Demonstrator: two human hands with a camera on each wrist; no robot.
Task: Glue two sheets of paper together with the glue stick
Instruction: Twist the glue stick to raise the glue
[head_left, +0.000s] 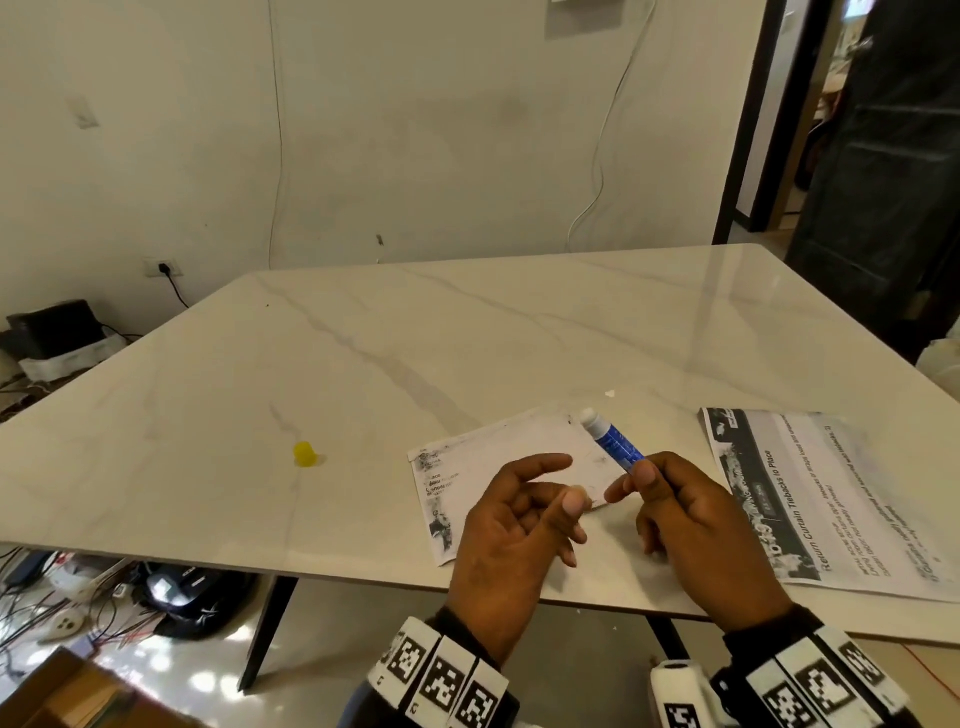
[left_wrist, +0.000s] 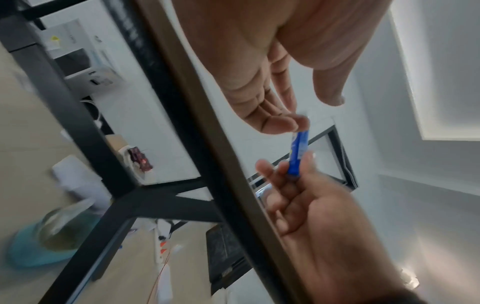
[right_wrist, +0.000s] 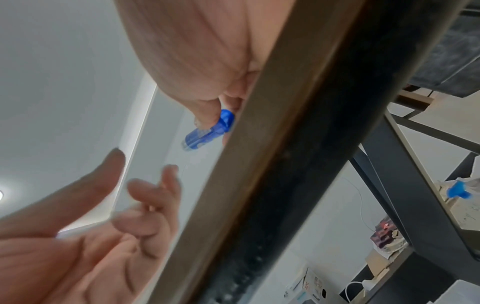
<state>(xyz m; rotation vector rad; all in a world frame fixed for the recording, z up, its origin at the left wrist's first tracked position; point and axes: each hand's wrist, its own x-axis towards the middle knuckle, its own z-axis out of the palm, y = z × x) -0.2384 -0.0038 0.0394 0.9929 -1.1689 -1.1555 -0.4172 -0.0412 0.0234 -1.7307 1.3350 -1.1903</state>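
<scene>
My right hand (head_left: 631, 480) pinches the lower end of a blue glue stick (head_left: 615, 444) and holds it tilted above the table, its uncapped white tip pointing up and away. My left hand (head_left: 563, 483) hovers open just left of it, fingers relaxed, holding nothing. Below both hands lies a small printed sheet (head_left: 483, 467). A larger printed sheet (head_left: 831, 493) lies to the right. The yellow cap (head_left: 305, 453) stands alone at the left. The right wrist view shows the glue stick (right_wrist: 207, 131) in my right hand's fingertips (right_wrist: 205, 121). The left wrist view shows the glue stick (left_wrist: 298, 152) too.
The white marble table (head_left: 467, 338) stretches far beyond the papers, with a tiny white scrap (head_left: 610, 393) near the small sheet. Cables and devices (head_left: 171, 592) litter the floor under its left front edge. A dark doorway (head_left: 857, 156) stands at the back right.
</scene>
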